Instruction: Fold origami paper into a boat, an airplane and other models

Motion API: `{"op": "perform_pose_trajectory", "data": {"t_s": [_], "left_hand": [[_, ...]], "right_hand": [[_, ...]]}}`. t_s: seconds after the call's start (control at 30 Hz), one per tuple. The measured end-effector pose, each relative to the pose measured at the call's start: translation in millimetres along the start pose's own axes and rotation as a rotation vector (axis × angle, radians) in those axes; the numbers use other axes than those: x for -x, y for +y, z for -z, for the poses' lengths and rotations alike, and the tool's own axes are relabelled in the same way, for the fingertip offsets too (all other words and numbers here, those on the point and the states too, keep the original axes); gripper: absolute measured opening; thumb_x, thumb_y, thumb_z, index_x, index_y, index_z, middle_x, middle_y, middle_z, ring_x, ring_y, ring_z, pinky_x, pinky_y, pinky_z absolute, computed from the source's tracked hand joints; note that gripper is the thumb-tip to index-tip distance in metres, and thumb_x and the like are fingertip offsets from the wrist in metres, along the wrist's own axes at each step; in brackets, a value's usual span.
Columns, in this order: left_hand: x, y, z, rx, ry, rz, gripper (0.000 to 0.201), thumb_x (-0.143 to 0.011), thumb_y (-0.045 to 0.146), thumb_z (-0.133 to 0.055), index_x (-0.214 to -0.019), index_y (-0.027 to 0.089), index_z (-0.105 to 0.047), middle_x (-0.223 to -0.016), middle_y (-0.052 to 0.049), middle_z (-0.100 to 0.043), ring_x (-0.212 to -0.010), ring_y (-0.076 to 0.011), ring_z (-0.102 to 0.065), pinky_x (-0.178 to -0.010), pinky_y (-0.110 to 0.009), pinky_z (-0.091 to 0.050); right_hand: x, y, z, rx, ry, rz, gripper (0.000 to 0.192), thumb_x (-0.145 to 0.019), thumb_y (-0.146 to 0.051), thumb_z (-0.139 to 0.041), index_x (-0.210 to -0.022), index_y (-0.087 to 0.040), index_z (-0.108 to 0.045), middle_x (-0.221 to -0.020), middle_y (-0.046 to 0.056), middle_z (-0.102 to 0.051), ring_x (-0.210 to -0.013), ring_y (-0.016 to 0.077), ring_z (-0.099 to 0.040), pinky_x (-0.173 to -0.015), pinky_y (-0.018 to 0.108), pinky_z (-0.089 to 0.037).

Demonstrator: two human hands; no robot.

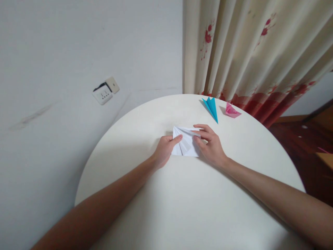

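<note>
A partly folded white paper (186, 143) with several creases lies on the round white table (187, 201), a little beyond its middle. My left hand (165, 150) pinches the paper's left edge, thumb laid on top. My right hand (209, 143) rests on the paper's right side, fingers pressing its upper right flap and covering that corner.
A blue folded paper plane (212, 107) and a pink folded paper piece (231, 110) lie near the table's far edge. A cream curtain with red flowers (249, 52) hangs behind. A wall socket (105, 91) sits on the white wall to the left. Dark wooden floor is at the right.
</note>
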State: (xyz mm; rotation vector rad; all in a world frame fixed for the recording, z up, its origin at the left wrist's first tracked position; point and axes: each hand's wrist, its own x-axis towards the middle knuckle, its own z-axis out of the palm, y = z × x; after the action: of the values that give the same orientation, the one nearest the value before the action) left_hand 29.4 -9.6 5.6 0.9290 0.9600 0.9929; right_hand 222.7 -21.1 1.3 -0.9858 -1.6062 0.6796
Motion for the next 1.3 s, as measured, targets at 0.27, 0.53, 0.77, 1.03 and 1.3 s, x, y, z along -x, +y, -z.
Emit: {"op": "perform_pose_trajectory", "data": {"t_s": [0.27,0.53,0.77,1.03,1.3], "left_hand": [[-1,1,-2.3,0.059,0.036,-0.037,0.051,-0.067,0.054,-0.086,-0.089,0.009,-0.076,-0.091,-0.016,-0.078,-0.087,-0.0311,-0.075,-0.082,-0.040,-0.057],[-2,-2,-0.9,0.021,0.062,-0.072,0.051,-0.066,0.053,-0.087,-0.090,0.010,-0.077,-0.085,-0.013,-0.078,-0.077,-0.0283,-0.075,-0.071,-0.037,-0.057],[-3,-6,2.4,-0.121,0.169,-0.182,0.047,-0.068,0.058,-0.084,-0.078,0.012,-0.078,-0.076,-0.008,-0.076,-0.066,-0.0231,-0.070,-0.066,-0.034,-0.055],[6,-4,-1.5,-0.386,0.246,-0.360,0.043,-0.075,0.055,-0.078,-0.062,0.014,-0.073,-0.054,0.001,-0.060,-0.051,-0.0132,-0.052,-0.047,-0.023,-0.036],[5,-3,-0.2,-0.284,0.114,-0.181,0.046,-0.066,0.057,-0.085,-0.075,0.012,-0.078,-0.065,-0.004,-0.070,-0.053,-0.0159,-0.059,-0.049,-0.025,-0.042]], "right_hand": [[2,4,1,0.124,-0.156,0.194,0.058,-0.082,-0.003,-0.051,-0.126,-0.036,-0.072,-0.148,0.007,-0.050,-0.131,0.0263,-0.051,-0.106,0.048,-0.044],[2,-2,4,0.106,-0.249,0.192,0.060,-0.080,-0.004,-0.049,-0.126,-0.034,-0.072,-0.153,0.005,-0.045,-0.138,0.0278,-0.044,-0.112,0.051,-0.039],[-1,-14,-3,-0.355,0.057,-0.331,0.059,-0.084,-0.043,-0.070,-0.140,-0.031,-0.056,-0.140,0.011,-0.059,-0.114,0.0270,-0.062,-0.095,0.044,-0.051],[5,-19,-14,-0.663,-0.128,-0.690,0.043,-0.055,-0.038,-0.095,-0.085,-0.013,-0.077,-0.087,0.009,-0.077,-0.076,0.0213,-0.069,-0.078,0.037,-0.053],[5,-14,-12,-0.620,-0.142,-0.721,0.038,-0.054,-0.035,-0.093,-0.080,-0.012,-0.079,-0.078,0.008,-0.077,-0.064,0.0189,-0.067,-0.067,0.034,-0.053]]}}
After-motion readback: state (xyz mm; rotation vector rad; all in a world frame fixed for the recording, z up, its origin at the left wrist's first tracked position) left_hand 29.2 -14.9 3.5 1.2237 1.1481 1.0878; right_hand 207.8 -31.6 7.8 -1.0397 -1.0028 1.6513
